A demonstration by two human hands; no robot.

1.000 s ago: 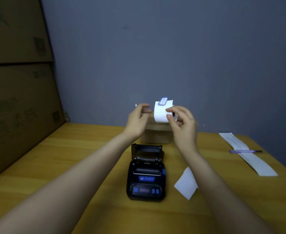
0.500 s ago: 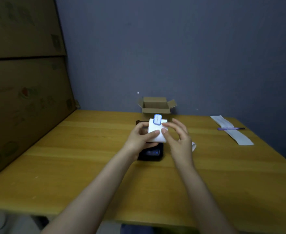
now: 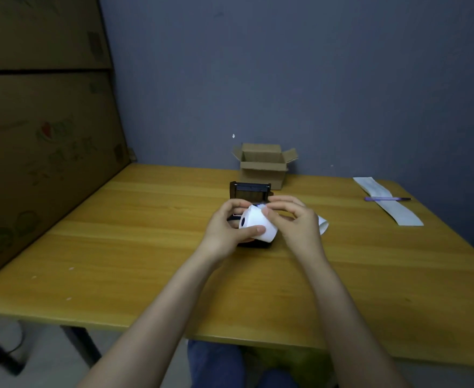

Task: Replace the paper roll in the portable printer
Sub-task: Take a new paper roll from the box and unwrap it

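A white paper roll [image 3: 255, 224] with a dark core hole is held above the black portable printer [image 3: 251, 191]. My left hand [image 3: 227, 229] grips the roll from the left, thumb across its front. My right hand [image 3: 294, 222] pinches the roll's top right edge, where a bit of blue sticker shows. The printer's lid stands open at the back. Most of the printer's body is hidden behind my hands and the roll.
A small open cardboard box [image 3: 263, 165] stands behind the printer by the wall. A loose white paper piece [image 3: 323, 224] lies right of my hands. A long paper strip [image 3: 389, 203] with a purple pen [image 3: 385, 199] lies far right. Big cardboard boxes [image 3: 39, 141] line the left.
Both hands have brought the roll down from in front of the box to just above the printer. The roll has turned, its core hole now facing left. The view has pulled back.
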